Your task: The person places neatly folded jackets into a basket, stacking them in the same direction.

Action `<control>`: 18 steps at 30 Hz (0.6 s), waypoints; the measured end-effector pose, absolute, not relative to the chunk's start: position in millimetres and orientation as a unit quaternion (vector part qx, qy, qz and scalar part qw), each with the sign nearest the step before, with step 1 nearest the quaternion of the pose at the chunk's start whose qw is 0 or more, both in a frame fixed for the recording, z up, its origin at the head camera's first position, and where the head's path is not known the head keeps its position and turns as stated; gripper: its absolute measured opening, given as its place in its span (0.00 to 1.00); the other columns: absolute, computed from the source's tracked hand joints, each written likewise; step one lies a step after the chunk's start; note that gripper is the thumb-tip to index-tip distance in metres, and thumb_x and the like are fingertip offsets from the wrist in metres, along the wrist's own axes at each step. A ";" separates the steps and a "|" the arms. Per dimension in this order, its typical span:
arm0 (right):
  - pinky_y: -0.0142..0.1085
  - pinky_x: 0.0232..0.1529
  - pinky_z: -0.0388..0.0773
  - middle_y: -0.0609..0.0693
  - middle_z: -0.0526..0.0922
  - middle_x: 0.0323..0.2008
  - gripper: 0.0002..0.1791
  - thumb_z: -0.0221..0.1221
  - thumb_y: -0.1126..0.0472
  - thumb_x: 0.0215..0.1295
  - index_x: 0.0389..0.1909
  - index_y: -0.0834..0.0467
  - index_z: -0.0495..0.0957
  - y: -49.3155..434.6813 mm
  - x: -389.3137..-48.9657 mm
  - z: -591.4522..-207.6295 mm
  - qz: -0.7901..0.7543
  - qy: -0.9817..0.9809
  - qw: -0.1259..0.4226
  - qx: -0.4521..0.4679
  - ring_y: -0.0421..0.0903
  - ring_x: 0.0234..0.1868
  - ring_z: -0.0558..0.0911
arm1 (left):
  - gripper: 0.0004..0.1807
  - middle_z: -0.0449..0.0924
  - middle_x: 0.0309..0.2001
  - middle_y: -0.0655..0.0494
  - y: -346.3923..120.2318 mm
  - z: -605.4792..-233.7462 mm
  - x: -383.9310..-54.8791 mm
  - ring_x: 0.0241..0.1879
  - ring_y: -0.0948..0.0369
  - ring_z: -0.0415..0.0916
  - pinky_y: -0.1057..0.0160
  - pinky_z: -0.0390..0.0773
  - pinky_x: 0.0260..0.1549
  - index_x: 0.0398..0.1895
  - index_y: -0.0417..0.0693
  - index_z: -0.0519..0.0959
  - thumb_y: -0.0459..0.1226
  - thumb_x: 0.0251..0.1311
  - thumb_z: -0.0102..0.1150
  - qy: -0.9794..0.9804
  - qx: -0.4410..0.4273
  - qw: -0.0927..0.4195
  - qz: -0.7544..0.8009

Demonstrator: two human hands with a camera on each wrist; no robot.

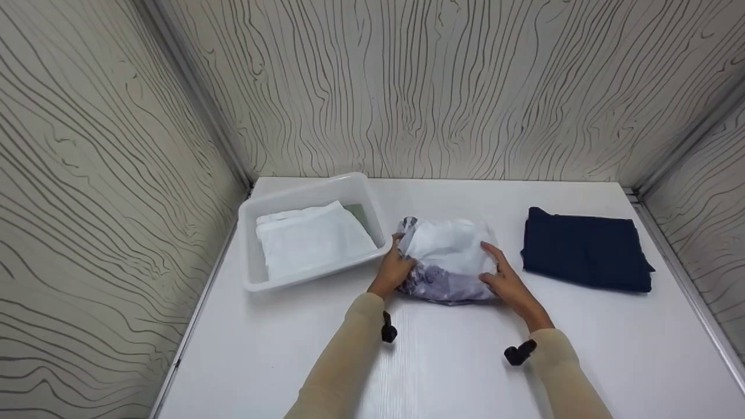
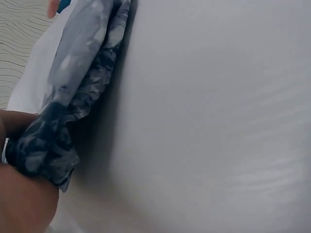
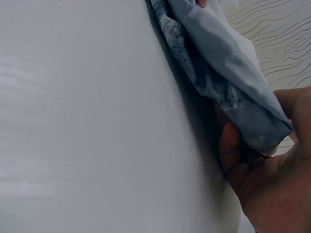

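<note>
A folded bundle of cloth [image 1: 448, 247], white on top with a purple-grey patterned layer along its front, lies between both hands in the head view. My left hand [image 1: 396, 270] grips its left end; in the left wrist view the dark patterned corner [image 2: 46, 145] is bunched between thumb and fingers. At the right end my right hand [image 1: 509, 285] holds the edge. The right wrist view shows the fingers [image 3: 231, 145] curled under the folded end of the cloth [image 3: 257, 121], with the thumb on the other side.
Left of the bundle stands a white plastic bin [image 1: 317, 279] with a folded white cloth [image 1: 314, 238] and a green cloth [image 1: 356, 214] inside. A folded navy garment [image 1: 585, 250] lies on the white table [image 1: 442, 361] at the right. Patterned panels [image 1: 407, 87] enclose the back and sides.
</note>
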State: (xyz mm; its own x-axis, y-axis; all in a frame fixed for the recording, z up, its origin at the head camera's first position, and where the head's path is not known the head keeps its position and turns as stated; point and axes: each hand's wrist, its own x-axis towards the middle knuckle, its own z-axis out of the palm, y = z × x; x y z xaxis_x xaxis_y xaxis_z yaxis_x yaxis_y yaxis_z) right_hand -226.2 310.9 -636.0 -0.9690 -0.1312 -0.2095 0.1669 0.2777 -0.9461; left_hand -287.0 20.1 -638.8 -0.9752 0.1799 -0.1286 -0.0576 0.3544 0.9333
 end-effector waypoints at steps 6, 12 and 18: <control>0.31 0.26 0.65 0.62 0.70 0.67 0.36 0.51 0.65 0.79 0.85 0.46 0.59 313.2 -228.4 -641.1 -0.593 0.796 0.122 -0.008 0.37 0.18 0.57 | 0.34 0.68 0.80 0.51 17.7 -643.6 -284.5 0.81 0.47 0.61 0.42 0.63 0.78 0.79 0.59 0.72 0.30 0.70 0.52 0.805 0.099 0.110 0.574; 0.46 0.62 0.72 0.60 0.63 0.79 0.32 0.55 0.56 0.80 0.82 0.46 0.63 313.9 -231.5 -643.9 -0.590 0.795 0.139 0.020 0.53 0.64 0.76 | 0.23 0.77 0.73 0.51 18.2 -649.7 -283.2 0.77 0.52 0.68 0.48 0.67 0.76 0.67 0.53 0.83 0.34 0.71 0.55 0.795 0.090 0.130 0.586; 0.69 0.81 0.46 0.55 0.42 0.88 0.46 0.66 0.49 0.74 0.86 0.47 0.54 314.0 -235.0 -643.8 -0.600 0.787 0.142 0.016 0.63 0.87 0.37 | 0.26 0.69 0.79 0.50 18.7 -652.3 -281.8 0.81 0.50 0.61 0.44 0.61 0.79 0.71 0.59 0.79 0.38 0.69 0.62 0.769 0.052 0.153 0.618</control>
